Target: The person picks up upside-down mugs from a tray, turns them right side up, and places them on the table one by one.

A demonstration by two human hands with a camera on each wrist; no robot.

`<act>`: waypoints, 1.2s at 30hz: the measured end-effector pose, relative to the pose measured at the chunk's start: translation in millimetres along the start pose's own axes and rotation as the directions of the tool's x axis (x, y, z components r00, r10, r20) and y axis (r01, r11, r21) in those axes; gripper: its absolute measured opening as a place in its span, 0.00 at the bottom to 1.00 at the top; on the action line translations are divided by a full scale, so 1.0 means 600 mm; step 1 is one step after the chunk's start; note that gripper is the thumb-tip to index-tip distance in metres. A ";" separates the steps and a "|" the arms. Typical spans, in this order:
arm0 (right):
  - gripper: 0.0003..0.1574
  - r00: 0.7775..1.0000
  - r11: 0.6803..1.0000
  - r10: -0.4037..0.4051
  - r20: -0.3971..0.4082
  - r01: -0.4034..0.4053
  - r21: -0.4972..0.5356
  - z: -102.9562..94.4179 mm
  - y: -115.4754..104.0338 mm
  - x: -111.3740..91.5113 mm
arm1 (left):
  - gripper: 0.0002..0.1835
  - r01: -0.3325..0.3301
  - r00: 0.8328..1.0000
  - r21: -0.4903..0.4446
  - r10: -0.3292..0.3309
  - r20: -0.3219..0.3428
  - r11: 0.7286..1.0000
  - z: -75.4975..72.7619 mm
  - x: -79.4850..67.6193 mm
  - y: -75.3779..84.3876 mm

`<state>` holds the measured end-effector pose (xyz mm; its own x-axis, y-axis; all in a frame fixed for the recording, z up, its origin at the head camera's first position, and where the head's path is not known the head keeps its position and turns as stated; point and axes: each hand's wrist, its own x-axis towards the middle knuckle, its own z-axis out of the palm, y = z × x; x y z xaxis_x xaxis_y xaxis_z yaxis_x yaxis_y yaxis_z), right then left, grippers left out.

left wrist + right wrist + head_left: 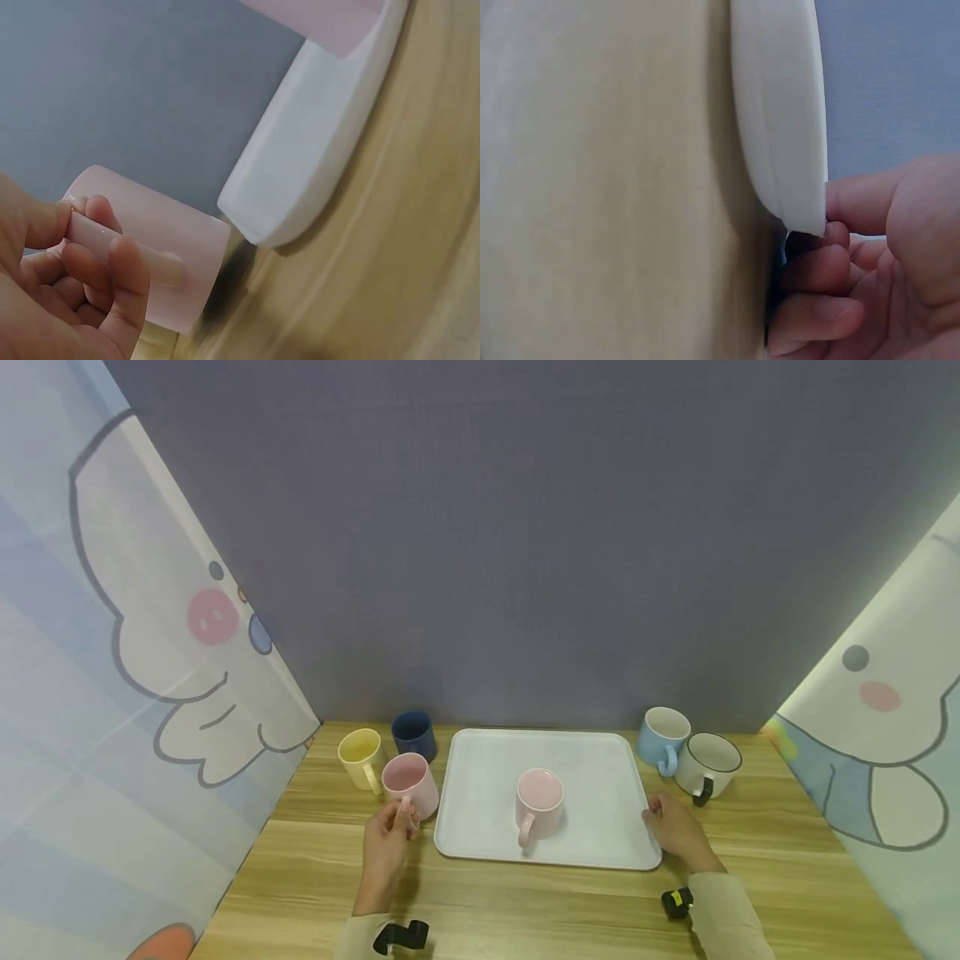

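My left hand (pixel 386 846) pinches the handle of a pink mug (pixel 413 778), which is upright just left of the white tray (pixel 480 831). In the left wrist view, thumb and fingers close round that handle (pixel 101 238). A second pink mug (pixel 540 814) stands on the tray, its handle toward me. At the tray's right edge, my right hand (pixel 677 831) grips the rim; the right wrist view has the thumb on top of the tray edge (pixel 795 150) and fingers curled under it.
Behind the held mug stand a yellow mug (pixel 362 758) and a dark blue mug (pixel 414 733). Right of the tray are a light blue mug (pixel 654 742) and a white mug with a dark rim (pixel 712 762). A grey panel (pixel 480 568) rises behind the wooden table (pixel 525 910).
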<state>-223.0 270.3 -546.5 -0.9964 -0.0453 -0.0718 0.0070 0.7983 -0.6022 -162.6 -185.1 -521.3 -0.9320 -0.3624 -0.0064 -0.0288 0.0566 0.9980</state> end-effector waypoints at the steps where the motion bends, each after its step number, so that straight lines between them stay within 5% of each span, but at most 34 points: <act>1: 0.12 1.000 1.000 0.000 0.000 0.000 -0.001 0.001 0.000 0.000 | 0.18 0.000 1.000 0.013 0.000 0.000 1.000 -0.002 0.001 -0.003; 24: 0.11 1.000 1.000 0.003 -0.009 -0.003 -0.018 0.004 0.002 -0.005 | 0.19 0.012 0.990 0.252 0.024 -0.139 0.968 0.001 0.000 -0.029; 36: 0.12 1.000 1.000 -0.008 -0.015 0.007 -0.030 0.004 0.001 -0.003 | 0.10 -0.017 0.949 0.298 0.109 -0.297 0.955 0.016 -0.003 -0.018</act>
<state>-221.0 269.6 -548.5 -0.9976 -0.0425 -0.0553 -0.0027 0.8158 -0.5783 -164.0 -176.0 -532.9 -0.7799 -0.6139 0.1220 -0.1192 0.3370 0.9339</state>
